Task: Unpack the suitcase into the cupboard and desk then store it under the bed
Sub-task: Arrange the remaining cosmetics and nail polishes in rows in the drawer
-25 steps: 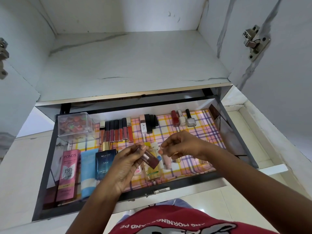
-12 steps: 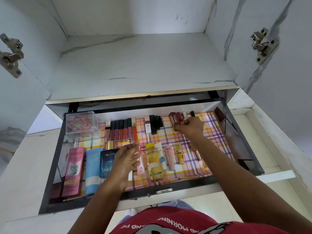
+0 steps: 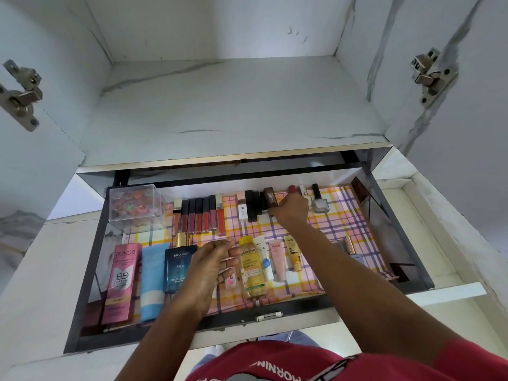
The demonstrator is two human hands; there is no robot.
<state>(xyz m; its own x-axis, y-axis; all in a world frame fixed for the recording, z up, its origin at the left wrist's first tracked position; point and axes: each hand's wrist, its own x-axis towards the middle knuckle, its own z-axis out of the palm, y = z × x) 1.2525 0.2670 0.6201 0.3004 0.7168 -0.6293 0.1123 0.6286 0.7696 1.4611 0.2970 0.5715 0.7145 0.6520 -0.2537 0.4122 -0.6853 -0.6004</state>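
The cupboard drawer (image 3: 302, 306) is pulled out, lined with checked paper and filled with cosmetics. At the back row my right hand (image 3: 292, 213) grips a dark brown bottle (image 3: 270, 199), which stands upright beside black cases (image 3: 254, 205). My left hand (image 3: 211, 266) hovers over the front middle of the drawer with loosely curled fingers and holds nothing. It partly covers a blue perfume box (image 3: 176, 266). A yellow Garnier bottle (image 3: 251, 270) lies just right of it. No suitcase is in view.
A clear plastic box (image 3: 134, 206) sits at the back left, with a row of lip glosses (image 3: 198, 215) beside it. A pink Pond's box (image 3: 121, 281) and a blue tube (image 3: 152, 281) lie front left. Nail polish bottles (image 3: 319, 202) stand back right. Above is a bare white shelf (image 3: 233, 111).
My right hand carried the brown bottle from the drawer's middle to the back row and set it upright by the black cases. My left hand let go and stayed over the front.
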